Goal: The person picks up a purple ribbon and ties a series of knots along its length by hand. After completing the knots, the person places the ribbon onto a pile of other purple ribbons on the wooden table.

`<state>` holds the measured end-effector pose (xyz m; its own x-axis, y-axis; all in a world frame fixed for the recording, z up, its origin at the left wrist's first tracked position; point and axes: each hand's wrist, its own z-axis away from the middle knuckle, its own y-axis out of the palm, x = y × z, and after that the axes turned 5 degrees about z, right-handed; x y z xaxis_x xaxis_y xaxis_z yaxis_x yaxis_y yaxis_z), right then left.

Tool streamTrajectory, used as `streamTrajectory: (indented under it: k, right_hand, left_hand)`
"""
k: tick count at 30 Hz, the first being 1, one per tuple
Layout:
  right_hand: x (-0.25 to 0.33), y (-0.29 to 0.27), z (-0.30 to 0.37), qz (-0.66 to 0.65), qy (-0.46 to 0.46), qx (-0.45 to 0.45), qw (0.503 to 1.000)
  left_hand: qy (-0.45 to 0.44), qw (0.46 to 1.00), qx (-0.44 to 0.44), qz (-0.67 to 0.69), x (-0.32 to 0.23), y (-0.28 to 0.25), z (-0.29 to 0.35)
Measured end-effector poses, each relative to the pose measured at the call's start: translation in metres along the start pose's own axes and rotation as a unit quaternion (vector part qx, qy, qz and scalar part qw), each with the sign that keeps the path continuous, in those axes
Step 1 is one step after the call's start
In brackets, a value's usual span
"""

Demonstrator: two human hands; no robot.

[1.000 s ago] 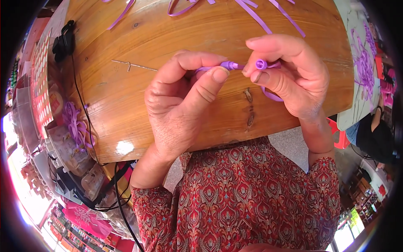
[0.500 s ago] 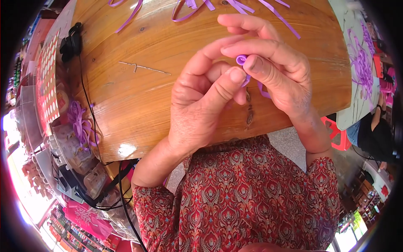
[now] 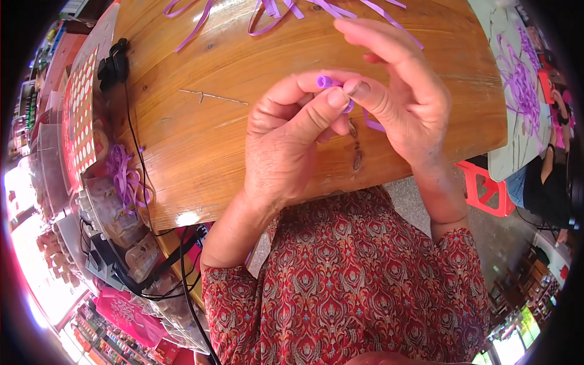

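Purple ribbon (image 3: pixel 325 81), rolled into a tube, is pinched by the left hand (image 3: pixel 283 137) above the wooden table (image 3: pixel 201 146), thumb pressing apparently to prevent unwinding. The right hand (image 3: pixel 410 115) meets it thumb-to-thumb; whether it grips too, I cannot tell. Clear plastic packages (image 3: pixel 141 257) at left have indistinct contents.
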<state>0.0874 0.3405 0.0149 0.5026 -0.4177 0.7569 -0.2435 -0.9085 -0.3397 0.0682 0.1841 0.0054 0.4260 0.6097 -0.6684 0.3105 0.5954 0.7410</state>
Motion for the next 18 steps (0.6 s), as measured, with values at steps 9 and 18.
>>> streamTrajectory:
  k: [9,18]
  right_hand:
    - [0.001,0.016,0.031,-0.113,0.082,-0.093,0.986]
    - [0.012,0.022,0.021,-0.277,0.125,-0.075,0.95]
  left_hand:
    - [0.028,0.995,-0.063,0.068,0.009,0.002,-0.003]
    - [0.177,0.981,-0.031,-0.069,0.005,0.006,-0.003]
